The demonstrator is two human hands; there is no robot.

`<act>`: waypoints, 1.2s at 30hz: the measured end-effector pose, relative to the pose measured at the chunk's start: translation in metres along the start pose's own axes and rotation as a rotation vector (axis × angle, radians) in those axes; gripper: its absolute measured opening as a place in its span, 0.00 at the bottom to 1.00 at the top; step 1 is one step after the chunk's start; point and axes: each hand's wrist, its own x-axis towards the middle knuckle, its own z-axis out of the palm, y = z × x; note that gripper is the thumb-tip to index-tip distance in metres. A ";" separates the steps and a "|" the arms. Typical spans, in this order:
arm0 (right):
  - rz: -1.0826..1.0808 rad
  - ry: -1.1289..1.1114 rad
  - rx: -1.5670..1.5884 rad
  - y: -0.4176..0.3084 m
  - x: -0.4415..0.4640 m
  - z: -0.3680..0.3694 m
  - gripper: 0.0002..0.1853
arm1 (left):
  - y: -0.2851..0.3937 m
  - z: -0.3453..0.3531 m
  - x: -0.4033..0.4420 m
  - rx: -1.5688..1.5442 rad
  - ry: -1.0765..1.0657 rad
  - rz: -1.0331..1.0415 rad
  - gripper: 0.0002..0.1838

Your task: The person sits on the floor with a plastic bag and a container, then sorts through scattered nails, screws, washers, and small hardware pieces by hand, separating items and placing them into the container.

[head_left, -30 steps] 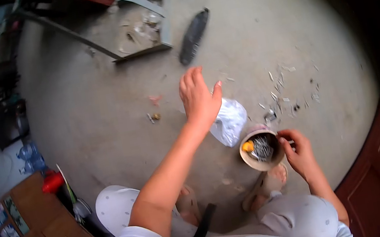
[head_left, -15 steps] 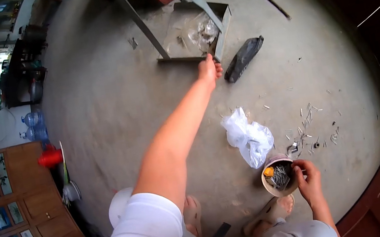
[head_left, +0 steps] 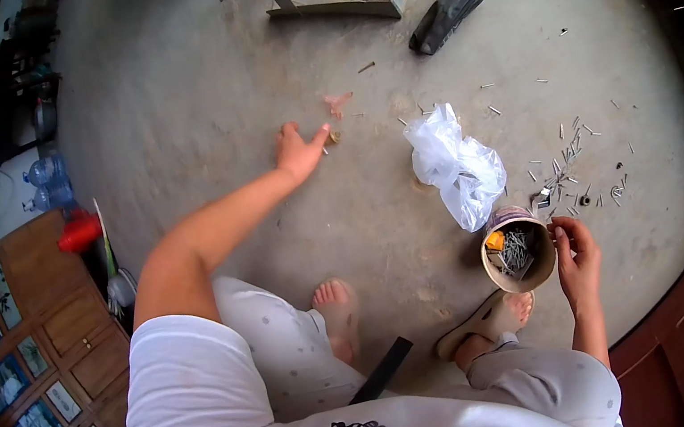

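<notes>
My left hand reaches over the floor at centre left. Its thumb is stretched apart from the fingers, beside a small brownish piece. A pink scrap and a rusty nail lie just beyond. On the right, my right hand grips the rim of a small bucket, which tilts towards me. Inside the bucket are many nails and a yellow-orange piece. A crumpled white plastic bag lies against the bucket's far side.
Loose nails and screws are scattered right of the bag. Farther off stand a metal frame with clear plastic inside and a black wrapped bundle. My sandalled feet flank the near floor. A wooden cabinet is at left.
My left hand has come away from the metal frame, back and left to the small brownish piece. The view has tipped nearer to my body. My right hand stays on the bucket rim.
</notes>
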 end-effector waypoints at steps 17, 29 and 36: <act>0.015 0.030 -0.041 -0.001 -0.005 0.005 0.07 | 0.065 -0.038 -0.003 -1.106 -1.047 -0.602 0.07; -0.115 0.040 0.123 -0.021 -0.045 -0.003 0.09 | 0.189 -0.042 -0.123 -1.177 -1.460 -0.526 0.09; -0.123 0.250 0.413 -0.022 -0.094 -0.008 0.14 | 0.260 0.008 -0.253 -0.727 -1.125 0.487 0.07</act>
